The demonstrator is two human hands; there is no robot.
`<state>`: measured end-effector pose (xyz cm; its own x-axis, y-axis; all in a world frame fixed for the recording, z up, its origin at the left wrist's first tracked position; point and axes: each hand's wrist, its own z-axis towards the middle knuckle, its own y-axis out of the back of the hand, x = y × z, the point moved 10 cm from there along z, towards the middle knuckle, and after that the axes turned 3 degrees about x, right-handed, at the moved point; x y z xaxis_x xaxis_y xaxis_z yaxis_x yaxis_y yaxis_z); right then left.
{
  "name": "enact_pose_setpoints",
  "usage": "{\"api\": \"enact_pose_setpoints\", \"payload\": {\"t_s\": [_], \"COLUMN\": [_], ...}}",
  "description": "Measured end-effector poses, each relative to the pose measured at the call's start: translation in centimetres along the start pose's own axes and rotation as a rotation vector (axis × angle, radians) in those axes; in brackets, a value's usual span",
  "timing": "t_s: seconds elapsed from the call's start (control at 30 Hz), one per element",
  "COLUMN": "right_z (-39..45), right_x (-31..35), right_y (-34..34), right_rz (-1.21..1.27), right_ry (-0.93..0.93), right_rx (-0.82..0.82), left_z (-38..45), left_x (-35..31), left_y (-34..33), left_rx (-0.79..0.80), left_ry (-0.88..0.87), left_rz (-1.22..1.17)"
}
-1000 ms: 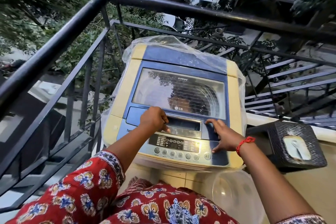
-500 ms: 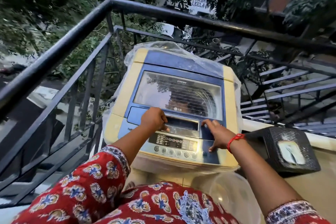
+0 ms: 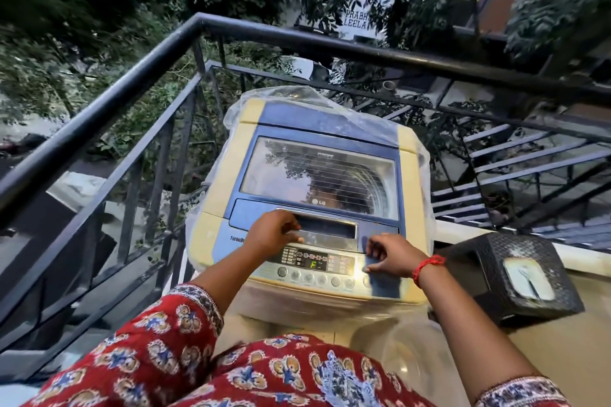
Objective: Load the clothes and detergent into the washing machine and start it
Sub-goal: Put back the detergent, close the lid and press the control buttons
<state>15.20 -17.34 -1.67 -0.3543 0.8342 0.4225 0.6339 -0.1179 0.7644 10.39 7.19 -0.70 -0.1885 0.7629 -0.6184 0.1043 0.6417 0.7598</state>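
Both arms reaching forward over washer [image 3: 317, 175], lid shut. Left hand [image 3: 272, 233] curled, fingertips on the lid handle [image 3: 325, 228]. Right hand [image 3: 390, 258] half-spread, fingers pressing the panel [image 3: 317, 263] edge, holding nothing.

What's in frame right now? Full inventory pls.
washing machine: 1, blue and cream top-loader, centre, lid shut
control panel: 1, grey, lit display, machine's front edge
plastic cover: 1, clear, draped over machine's back
railing: 1, black metal, left and behind
stool: 1, black plastic, right of machine
thread bracelet: 1, red, right wrist
left hand: 1, at lid handle recess
right hand: 1, fingers on panel's right end
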Motion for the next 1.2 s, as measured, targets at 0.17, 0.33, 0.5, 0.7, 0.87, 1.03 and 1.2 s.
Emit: {"api": "enact_pose_setpoints", "payload": {"t_s": [0.17,0.33,0.5,0.7,0.87,1.03,1.2], "right_z": [-0.10,-0.64,-0.56,-0.54,-0.49,-0.02,-0.04], "right_x": [-0.15,-0.33,-0.54,-0.70,-0.30,-0.10,-0.22], "right_y": [-0.05,-0.36,-0.82,-0.91,-0.53,-0.41,-0.78], "right_rz": [0.063,0.101,0.085,0.105,0.161,0.171,0.103], "right_ry": [0.012,0.029,0.008,0.008,0.017,0.007,0.017], "right_rx": [-0.083,-0.055,-0.003,0.003,-0.043,-0.030,0.064], "left_z": [-0.74,-0.75,-0.64,-0.65,-0.59,-0.70,-0.68], "left_x": [-0.48,-0.38,-0.40,-0.45,-0.38,-0.31,-0.30], "left_y": [-0.15,-0.33,-0.34,-0.31,-0.35,-0.29,-0.22], "left_rx": [-0.041,-0.044,-0.047,-0.064,-0.065,-0.073,-0.074], "left_ry": [-0.062,-0.071,-0.082,-0.094,-0.091,-0.093,-0.091], "left_rz": [0.008,-0.009,-0.008,-0.017,-0.015,-0.004,-0.003]}}
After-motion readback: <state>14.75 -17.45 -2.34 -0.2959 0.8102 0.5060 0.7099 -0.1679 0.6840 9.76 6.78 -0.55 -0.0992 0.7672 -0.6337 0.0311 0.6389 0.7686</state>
